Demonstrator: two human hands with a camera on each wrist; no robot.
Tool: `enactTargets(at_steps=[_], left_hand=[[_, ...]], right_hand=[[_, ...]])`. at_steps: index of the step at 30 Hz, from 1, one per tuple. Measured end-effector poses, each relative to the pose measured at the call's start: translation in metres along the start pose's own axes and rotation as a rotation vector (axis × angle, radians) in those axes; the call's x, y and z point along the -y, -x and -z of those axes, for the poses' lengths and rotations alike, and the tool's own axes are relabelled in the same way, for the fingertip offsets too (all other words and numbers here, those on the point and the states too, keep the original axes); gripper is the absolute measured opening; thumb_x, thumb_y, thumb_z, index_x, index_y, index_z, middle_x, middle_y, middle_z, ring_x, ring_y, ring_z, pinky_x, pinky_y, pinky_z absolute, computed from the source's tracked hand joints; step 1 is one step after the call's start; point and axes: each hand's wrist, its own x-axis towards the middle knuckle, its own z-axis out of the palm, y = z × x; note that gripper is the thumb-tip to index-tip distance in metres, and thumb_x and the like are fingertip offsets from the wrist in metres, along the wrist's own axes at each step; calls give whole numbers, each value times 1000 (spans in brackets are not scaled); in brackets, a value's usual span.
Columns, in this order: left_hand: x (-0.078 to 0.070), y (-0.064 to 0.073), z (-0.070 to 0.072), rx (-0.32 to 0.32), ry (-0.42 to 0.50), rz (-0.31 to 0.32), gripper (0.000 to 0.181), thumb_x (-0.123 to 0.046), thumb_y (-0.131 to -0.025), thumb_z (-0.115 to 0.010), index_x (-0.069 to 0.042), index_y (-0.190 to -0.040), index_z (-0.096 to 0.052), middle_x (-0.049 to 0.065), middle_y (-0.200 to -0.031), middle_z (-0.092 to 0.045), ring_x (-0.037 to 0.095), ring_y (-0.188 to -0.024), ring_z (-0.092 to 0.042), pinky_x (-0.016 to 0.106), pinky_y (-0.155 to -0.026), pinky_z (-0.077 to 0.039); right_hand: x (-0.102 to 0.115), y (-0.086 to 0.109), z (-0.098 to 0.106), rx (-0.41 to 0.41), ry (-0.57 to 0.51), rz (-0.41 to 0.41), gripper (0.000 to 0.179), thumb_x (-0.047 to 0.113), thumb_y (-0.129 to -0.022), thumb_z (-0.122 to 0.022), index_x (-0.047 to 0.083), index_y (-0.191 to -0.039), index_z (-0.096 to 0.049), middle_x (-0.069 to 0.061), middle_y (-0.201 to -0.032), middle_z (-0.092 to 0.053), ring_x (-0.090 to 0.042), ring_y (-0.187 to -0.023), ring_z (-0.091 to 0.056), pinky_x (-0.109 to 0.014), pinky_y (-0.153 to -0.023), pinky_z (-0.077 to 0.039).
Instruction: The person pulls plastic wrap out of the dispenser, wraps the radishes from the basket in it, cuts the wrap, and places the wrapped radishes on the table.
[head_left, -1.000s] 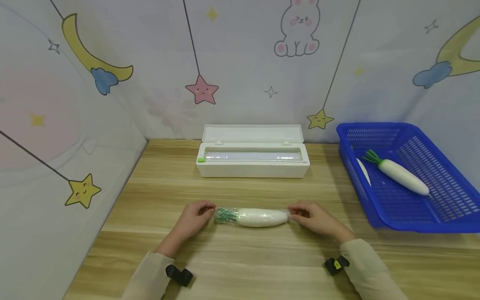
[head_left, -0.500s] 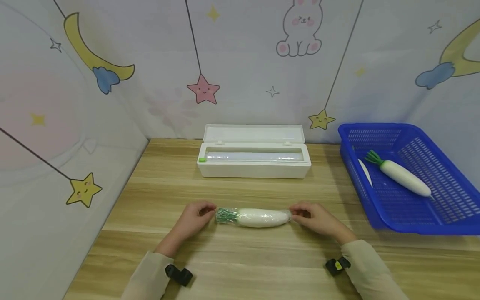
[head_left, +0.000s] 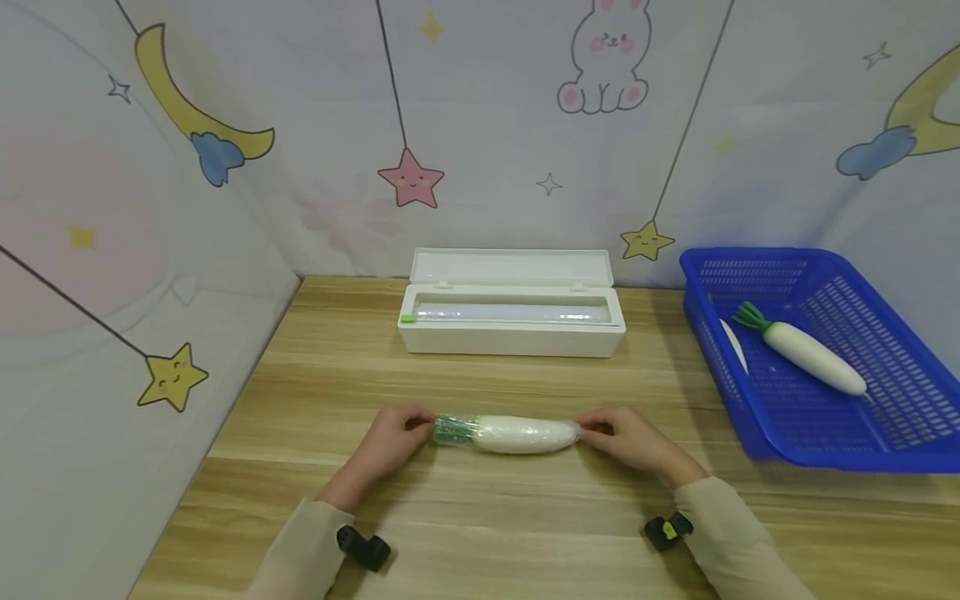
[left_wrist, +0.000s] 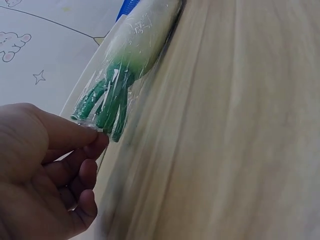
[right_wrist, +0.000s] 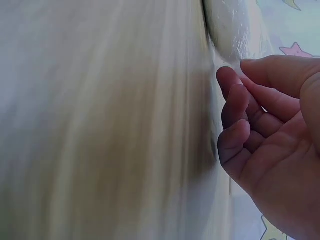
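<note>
A white radish (head_left: 517, 435) with green leaf stalks (left_wrist: 116, 95) lies crosswise on the wooden table, wrapped in clear cling film. At the leafy end, my left hand (head_left: 393, 437) pinches the film between thumb and finger, the other fingers loosely curled. My right hand (head_left: 626, 437) is at the tapered end, thumb and fingertips pinching the film there. In the right wrist view only the radish's tip (right_wrist: 227, 30) shows, just beyond the thumb and forefinger. Seen from the left wrist, the film (left_wrist: 135, 40) is wrinkled and shiny over the stalks.
Behind the radish stands a white cling film box (head_left: 512, 340), its lid (head_left: 512, 267) raised and a film roll (head_left: 512, 312) inside. To the right sits a blue basket (head_left: 862, 457) holding an unwrapped radish (head_left: 817, 357) and part of another (head_left: 733, 343). Printed walls border the table.
The head view has shifted slightly, so the surroundings sit a little farther right. Both hands keep their places at the radish's ends; the right has drawn very slightly inward.
</note>
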Motion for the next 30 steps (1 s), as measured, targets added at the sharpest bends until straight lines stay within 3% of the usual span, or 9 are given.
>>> enactTargets(at_steps=[4,11,13,16,20,24,27,30], left_hand=[[5,-3,13,-4,51,80,13,-8,-91,-63,-5,-99,-72,5,-96,-70,15,-87,-58,31,-77,-48],[16,-7,61,-38,115,109,24,-9,-95,-57,5,-111,-67,18,-112,-67,21,-102,-58,31,-85,-47],[21,-8,74,-53,152,128,27,-8,-95,-57,9,-114,-64,19,-114,-66,16,-100,-59,29,-85,-47],[28,-11,95,-69,201,152,31,-9,-96,-57,12,-118,-60,9,-108,-68,4,-91,-57,26,-82,-49],[38,-17,120,-36,209,156,35,-12,-98,-55,12,-123,-57,-4,-106,-65,0,-87,-55,30,-82,-48],[52,-22,142,17,187,158,36,-17,-98,-52,8,-124,-59,1,-114,-63,9,-91,-55,34,-83,-45],[57,-27,150,56,201,165,34,-19,-98,-52,3,-122,-63,5,-116,-63,12,-91,-56,33,-82,-45],[59,-32,154,68,195,197,34,-15,-96,-51,4,-122,-63,13,-120,-61,12,-91,-56,32,-82,-47]], right_hand=[[10,-6,-4,11,-21,-24,28,19,-93,-63,-2,-111,-70,-11,-105,-71,-22,-96,-65,-32,-82,-51],[47,-27,-25,34,-100,-41,27,19,-93,-64,-1,-109,-71,-10,-103,-71,-12,-85,-60,-25,-73,-49],[60,-34,-35,29,-115,-29,26,18,-93,-64,-1,-108,-71,-10,-101,-71,-10,-83,-59,-24,-71,-49],[78,-43,-51,31,-145,-6,24,18,-92,-65,-1,-105,-72,-9,-97,-72,-8,-80,-58,-22,-69,-48],[103,-51,-75,32,-189,19,19,14,-91,-66,-2,-100,-73,-9,-93,-72,-6,-76,-56,-20,-66,-48],[128,-55,-101,29,-218,27,17,11,-89,-67,-3,-96,-73,-8,-88,-72,-4,-72,-55,-19,-64,-47],[144,-57,-118,31,-245,26,16,10,-87,-68,-3,-93,-74,-7,-82,-71,-1,-67,-53,-18,-61,-47],[158,-59,-134,29,-267,9,14,8,-86,-68,-4,-92,-74,-5,-79,-71,3,-63,-52,-15,-58,-46]])
